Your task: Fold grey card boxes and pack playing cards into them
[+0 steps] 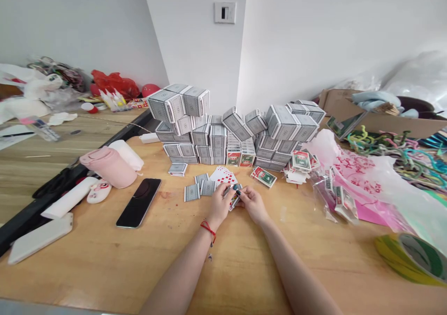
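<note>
Hands (220,205) pinch playing-card box (234,199), label unreadable

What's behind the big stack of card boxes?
A white wall with a switch plate stands behind the stack. The stack hides the wall's lower part, so that part can't be seen.

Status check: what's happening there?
Left hand and right hand on a small green-red card pack. Face-up red-pip playing cards ahead. Grey card boxes stacked beyond.
</note>
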Available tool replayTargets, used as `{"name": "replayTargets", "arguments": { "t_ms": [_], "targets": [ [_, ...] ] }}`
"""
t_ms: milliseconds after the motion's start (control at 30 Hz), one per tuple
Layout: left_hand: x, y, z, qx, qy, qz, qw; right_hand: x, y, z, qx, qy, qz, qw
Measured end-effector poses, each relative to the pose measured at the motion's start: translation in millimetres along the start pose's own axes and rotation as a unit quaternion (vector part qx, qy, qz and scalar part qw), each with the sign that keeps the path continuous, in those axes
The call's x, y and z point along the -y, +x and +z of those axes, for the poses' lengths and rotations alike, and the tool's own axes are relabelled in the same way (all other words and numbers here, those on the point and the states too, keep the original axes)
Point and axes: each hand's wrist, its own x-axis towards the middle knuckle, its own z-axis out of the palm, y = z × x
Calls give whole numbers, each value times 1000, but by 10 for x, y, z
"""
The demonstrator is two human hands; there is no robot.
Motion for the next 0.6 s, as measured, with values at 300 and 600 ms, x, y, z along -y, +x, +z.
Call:
{"name": "replayTargets", "arguments": {
  "t_ms": [300,600],
  "targets": [
    [-48,-15,-37,-31,83,18,996,45,-60,56,32,-29,-10,999],
    [-61,-22,-21,-56,59,0,997,-21,-60,74,-8,-117,-79,990]
  ]
}}
